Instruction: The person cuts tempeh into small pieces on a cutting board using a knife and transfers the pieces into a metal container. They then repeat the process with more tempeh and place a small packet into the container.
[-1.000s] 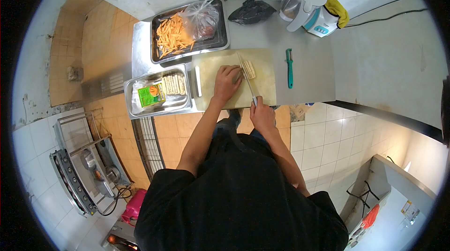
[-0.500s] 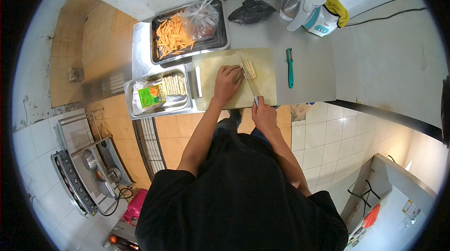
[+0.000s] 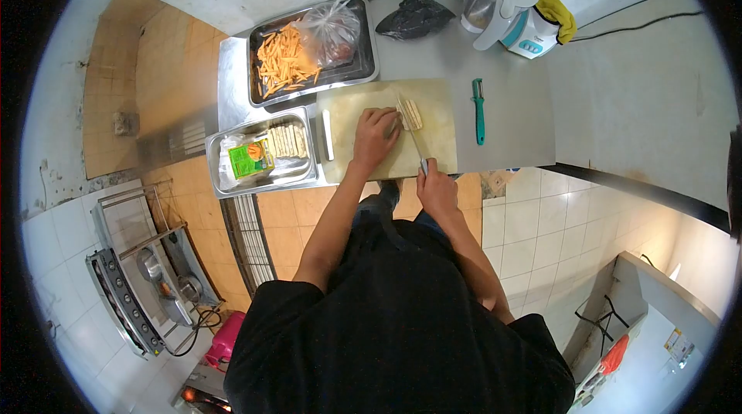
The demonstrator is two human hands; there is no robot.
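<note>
My right hand (image 3: 438, 191) is closed around the handle of a knife (image 3: 417, 143), whose blade points away from me across the cutting board (image 3: 437, 147). Under and beside the blade lie pale cream strips of what looks like tempeh (image 3: 413, 114). The fingers of my left hand (image 3: 376, 136) are bent and pressed together at the left side of the blade, holding the tempeh; its part beneath the fingertips is hidden. To the left, a metal pan (image 3: 311, 143) holds more tempeh slices (image 3: 287, 140) and a green packet (image 3: 249, 159).
Behind the pan is a dark tray (image 3: 371, 58) with orange sticks (image 3: 282, 62) and a clear bag (image 3: 334, 31). A black bag (image 3: 416, 16), blender (image 3: 506, 0) and green-handled peeler (image 3: 479, 116) sit farther right. A white strip (image 3: 328, 136) lies at the board's left edge.
The knife has tilted slightly, and my right hand has shifted a little to the right with it. My left hand stays almost still against the tempeh.
</note>
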